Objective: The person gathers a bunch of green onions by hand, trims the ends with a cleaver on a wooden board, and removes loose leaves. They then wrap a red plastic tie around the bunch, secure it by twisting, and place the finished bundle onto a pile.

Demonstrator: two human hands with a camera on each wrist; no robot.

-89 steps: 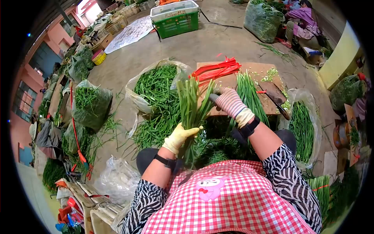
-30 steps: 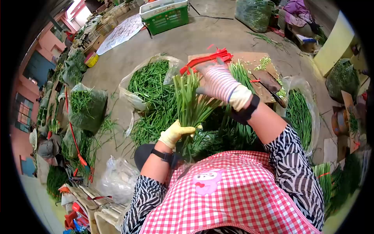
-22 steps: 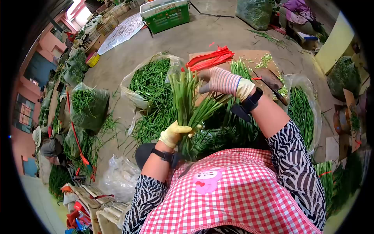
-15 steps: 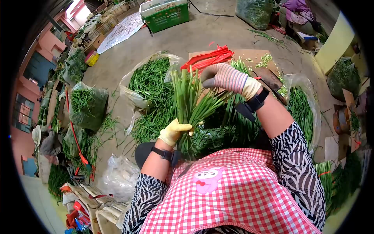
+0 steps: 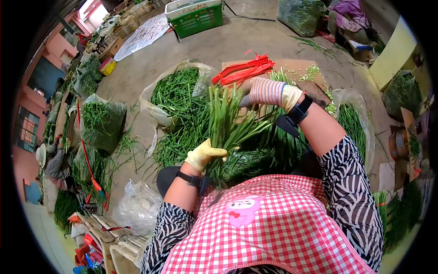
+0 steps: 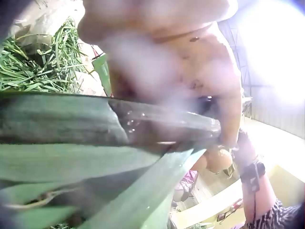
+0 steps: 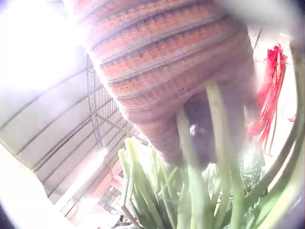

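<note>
In the head view my left hand [image 5: 206, 155], in a yellow glove, grips an upright bunch of chives [image 5: 222, 112] low down. Its pale cut ends point up and the leaves hang below the fist. Some stalks splay out to the right. My right hand [image 5: 265, 91], in a striped glove with grey fingertips, is at the upper right of the bunch with its fingers bent. The right wrist view has chive stalks [image 7: 220, 138] running up between the fingers and thumb of that glove. Broad leaves [image 6: 62, 121] cross close before the left wrist camera.
Red ties [image 5: 244, 69] lie on a board [image 5: 299, 65] with scraps and a dark blade [image 5: 315, 91]. Loose chives fill an open plastic bag [image 5: 180, 93] at the left; another bag [image 5: 353, 125] stands right. A green crate [image 5: 196, 23] and a seated person [image 5: 349, 18] are farther back.
My right hand, spread over the red ties one second ago, has come back down beside the stalks and its fingers have bent in. My left hand keeps its grip on the chives.
</note>
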